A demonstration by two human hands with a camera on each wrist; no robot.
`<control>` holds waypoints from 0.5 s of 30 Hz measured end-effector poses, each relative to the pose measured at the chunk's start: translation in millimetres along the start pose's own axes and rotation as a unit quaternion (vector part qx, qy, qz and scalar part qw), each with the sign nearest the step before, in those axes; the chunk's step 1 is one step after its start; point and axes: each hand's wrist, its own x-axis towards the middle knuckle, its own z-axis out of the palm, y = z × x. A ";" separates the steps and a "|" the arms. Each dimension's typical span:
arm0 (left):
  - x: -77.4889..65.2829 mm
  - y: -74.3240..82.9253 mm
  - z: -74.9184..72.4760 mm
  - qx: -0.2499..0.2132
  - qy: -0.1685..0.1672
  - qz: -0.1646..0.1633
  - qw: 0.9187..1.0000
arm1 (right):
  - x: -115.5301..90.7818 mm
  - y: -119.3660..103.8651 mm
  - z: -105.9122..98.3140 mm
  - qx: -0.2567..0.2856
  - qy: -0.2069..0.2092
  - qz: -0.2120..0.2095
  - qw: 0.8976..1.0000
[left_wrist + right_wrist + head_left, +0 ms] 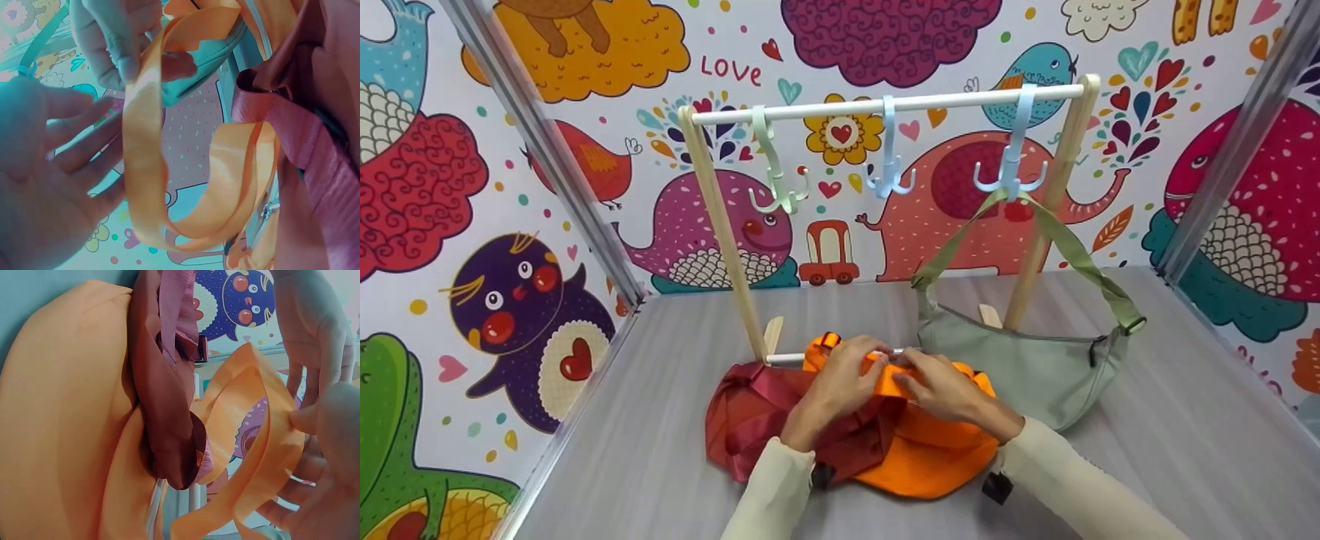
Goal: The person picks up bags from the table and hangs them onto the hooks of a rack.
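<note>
An orange bag (926, 457) lies on the table, its strap (143, 129) lifted in a loop. My right hand (949, 386) pinches the strap, thumb on one face and fingers behind. My left hand (56, 174) is at the strap's other side with its fingers extended; whether they touch it I cannot tell. A dark red bag (765, 420) lies crumpled on the left, partly over the orange one. On the right, a grey-green bag (1027, 367) hangs by its strap from a blue hook (1011, 169), its body beside the orange bag.
Behind the bags stands a wooden rack with a white top bar (840, 109). A green hook (780, 176) and another blue hook (890, 161) hang from it with nothing on them. Printed panels (547, 300) enclose the table (652, 442) at the back and sides.
</note>
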 end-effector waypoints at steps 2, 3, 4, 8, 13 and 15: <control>0.7 0.2 1.0 0.007 0.029 0.014 0.999 | 0.3 -0.3 -1.6 0.004 0.017 0.015 1.000; 1.0 0.2 1.5 0.011 0.042 0.020 0.999 | 0.3 -0.2 -2.4 0.006 0.028 0.021 0.999; 1.3 0.4 1.9 0.013 0.053 0.025 0.998 | 0.5 0.4 -2.9 0.008 0.039 0.026 0.999; 1.9 0.9 3.6 0.014 0.074 0.036 0.997 | 1.5 3.1 -4.9 0.006 0.099 0.036 0.994; -1.4 0.0 8.6 0.055 0.053 0.033 0.997 | 2.6 3.5 -7.7 0.012 0.153 0.076 0.985; -3.0 -1.3 11.8 0.083 0.041 0.033 0.995 | 2.7 3.3 -8.8 0.011 0.171 0.085 0.982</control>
